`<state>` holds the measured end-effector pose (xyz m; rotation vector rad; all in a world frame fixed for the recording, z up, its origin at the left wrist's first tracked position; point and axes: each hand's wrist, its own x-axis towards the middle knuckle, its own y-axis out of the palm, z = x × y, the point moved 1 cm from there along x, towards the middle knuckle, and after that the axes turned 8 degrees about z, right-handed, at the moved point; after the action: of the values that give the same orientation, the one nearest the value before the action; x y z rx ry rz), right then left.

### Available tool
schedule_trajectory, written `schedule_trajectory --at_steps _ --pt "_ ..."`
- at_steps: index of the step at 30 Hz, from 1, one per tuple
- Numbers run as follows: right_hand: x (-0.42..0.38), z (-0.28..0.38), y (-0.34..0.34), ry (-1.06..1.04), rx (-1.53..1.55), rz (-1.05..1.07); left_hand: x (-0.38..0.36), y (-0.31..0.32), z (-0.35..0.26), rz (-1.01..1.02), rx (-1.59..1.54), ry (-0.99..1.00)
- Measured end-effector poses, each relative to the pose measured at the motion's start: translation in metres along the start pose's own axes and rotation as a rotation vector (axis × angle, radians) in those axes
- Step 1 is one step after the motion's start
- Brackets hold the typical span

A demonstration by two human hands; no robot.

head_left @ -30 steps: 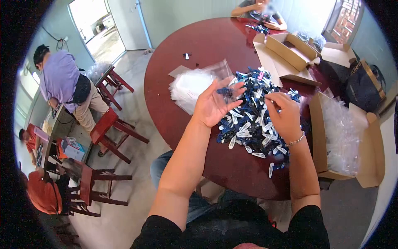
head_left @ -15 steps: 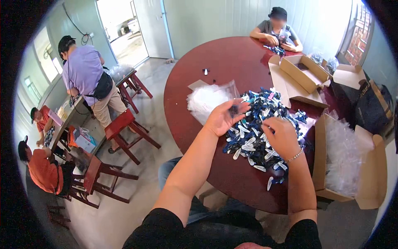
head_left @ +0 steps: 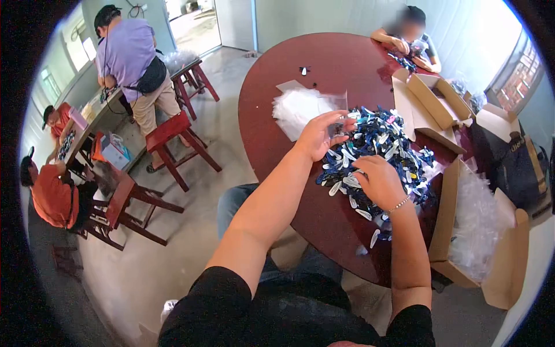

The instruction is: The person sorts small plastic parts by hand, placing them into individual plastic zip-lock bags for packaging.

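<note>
A heap of snap hair clips, mostly navy, black and white, lies on the round dark red table. My left hand is raised at the heap's left edge, palm inward. Its thumb and fingers curve round something small and partly see-through that I cannot make out. Over the front of the heap, my right hand points its fingers down among the clips, thumb and index finger apart. A white clip lies just beneath them. Beyond my left hand is a stack of clear plastic bags.
On the right stand an open carton of clear bags and another open cardboard box. A person sits across the table. Several people are at a side table on the left, near red stools.
My view has shifted, so the table sits higher. My left hand's fingers have curled more. My right hand has moved left and lower over the clips, its fingertips closer to them.
</note>
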<state>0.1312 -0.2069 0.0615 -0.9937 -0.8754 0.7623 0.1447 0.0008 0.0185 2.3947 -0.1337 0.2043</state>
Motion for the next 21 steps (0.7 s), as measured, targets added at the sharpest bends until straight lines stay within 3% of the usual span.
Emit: schedule_trajectory --at_steps 8,16,21 --pt "0.011 0.008 0.034 -0.088 0.01 -0.018 0.001 -0.002 0.002 -0.049 0.015 -0.016" --pt "0.011 0.005 0.034 0.005 -0.085 0.0 -0.003 0.004 0.002 -0.03 0.113 -0.055" --pt "0.009 0.009 -0.003 0.101 0.175 -0.407 0.001 0.005 0.011 0.065 0.324 -0.032"
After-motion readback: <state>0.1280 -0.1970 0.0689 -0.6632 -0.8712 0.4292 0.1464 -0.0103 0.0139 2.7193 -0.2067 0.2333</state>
